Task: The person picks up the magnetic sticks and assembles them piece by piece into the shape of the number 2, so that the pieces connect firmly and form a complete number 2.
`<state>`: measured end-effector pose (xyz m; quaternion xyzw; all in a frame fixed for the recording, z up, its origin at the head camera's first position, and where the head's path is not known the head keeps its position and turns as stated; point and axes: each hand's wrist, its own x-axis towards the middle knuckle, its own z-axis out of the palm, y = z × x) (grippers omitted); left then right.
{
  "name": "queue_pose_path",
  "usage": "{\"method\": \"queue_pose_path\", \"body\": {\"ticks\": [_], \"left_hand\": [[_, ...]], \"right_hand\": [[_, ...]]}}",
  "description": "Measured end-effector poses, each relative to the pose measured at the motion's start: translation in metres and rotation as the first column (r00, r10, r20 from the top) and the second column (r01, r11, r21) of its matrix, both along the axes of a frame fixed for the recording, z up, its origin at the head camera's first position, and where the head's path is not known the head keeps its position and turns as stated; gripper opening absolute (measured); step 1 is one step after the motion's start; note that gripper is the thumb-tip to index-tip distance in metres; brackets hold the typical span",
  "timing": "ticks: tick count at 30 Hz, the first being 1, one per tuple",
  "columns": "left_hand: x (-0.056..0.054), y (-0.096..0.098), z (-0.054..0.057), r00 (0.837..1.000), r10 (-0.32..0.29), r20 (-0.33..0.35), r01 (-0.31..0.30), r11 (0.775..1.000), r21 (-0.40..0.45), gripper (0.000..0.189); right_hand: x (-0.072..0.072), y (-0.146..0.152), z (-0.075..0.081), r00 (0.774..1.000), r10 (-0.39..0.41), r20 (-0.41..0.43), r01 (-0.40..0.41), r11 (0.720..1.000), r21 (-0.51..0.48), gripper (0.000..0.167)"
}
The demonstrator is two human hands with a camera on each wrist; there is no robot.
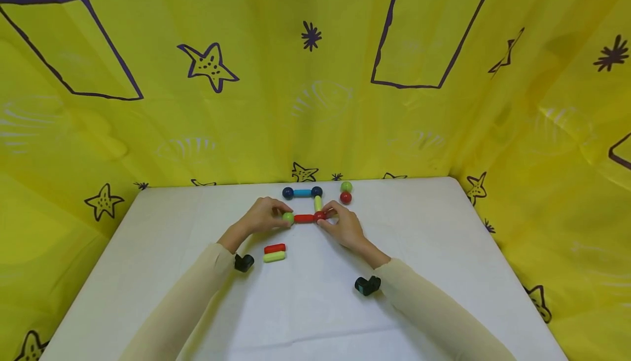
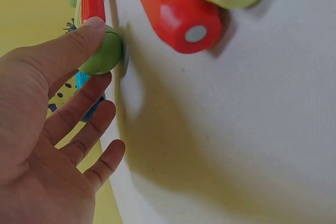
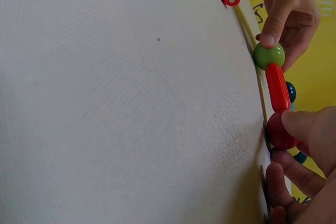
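Note:
My left hand (image 1: 265, 215) pinches a green ball (image 2: 106, 53) between thumb and index finger, the other fingers spread. A red rod (image 1: 304, 218) runs from that ball to a red ball (image 3: 281, 131), which my right hand (image 1: 345, 226) grips with thumb and fingers. From the red ball a yellow-green rod (image 1: 317, 204) leads back to a dark blue ball (image 1: 317, 192). A light blue rod (image 1: 302, 193) joins it to another dark blue ball (image 1: 288, 193) at the left. These pieces form an angular chain lying on the table.
A loose red rod (image 1: 275, 248) and yellow-green rod (image 1: 274, 257) lie side by side in front of my left hand. Behind my right hand sit a green ball (image 1: 346, 186) and a red ball (image 1: 345, 198). A yellow patterned curtain (image 1: 266, 125) borders the white table (image 1: 424, 224).

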<state>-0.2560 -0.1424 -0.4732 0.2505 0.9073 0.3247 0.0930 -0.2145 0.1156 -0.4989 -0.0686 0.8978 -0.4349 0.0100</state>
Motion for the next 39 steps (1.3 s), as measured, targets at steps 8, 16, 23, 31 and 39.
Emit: {"method": "queue_pose_path", "body": {"ticks": [8, 16, 23, 31, 39], "left_hand": [[-0.003, -0.001, -0.001, 1.0, -0.013, -0.01, 0.013, 1.0, 0.007, 0.033], [-0.008, -0.008, -0.002, 1.0, -0.008, -0.011, 0.008, 1.0, 0.009, 0.031], [-0.013, -0.012, -0.003, 1.0, -0.004, 0.03, 0.003, 1.0, 0.024, 0.029], [-0.015, -0.014, 0.003, 0.998, -0.022, 0.062, 0.02, 0.999, 0.034, 0.027], [-0.019, -0.014, 0.002, 0.994, -0.025, 0.107, 0.021, 0.999, 0.035, 0.027]], "right_hand": [[-0.002, -0.001, 0.0, 1.0, -0.007, 0.011, 0.007, 1.0, 0.005, 0.024], [-0.003, -0.001, 0.002, 1.0, -0.008, 0.014, 0.008, 1.0, 0.009, 0.024], [-0.005, -0.001, 0.001, 1.0, -0.014, 0.014, 0.014, 1.0, -0.005, 0.024], [-0.008, -0.001, 0.002, 1.0, 0.005, 0.001, -0.005, 1.0, -0.008, 0.023], [-0.011, 0.002, 0.005, 0.998, 0.053, -0.025, -0.053, 0.999, 0.011, 0.021]]}}
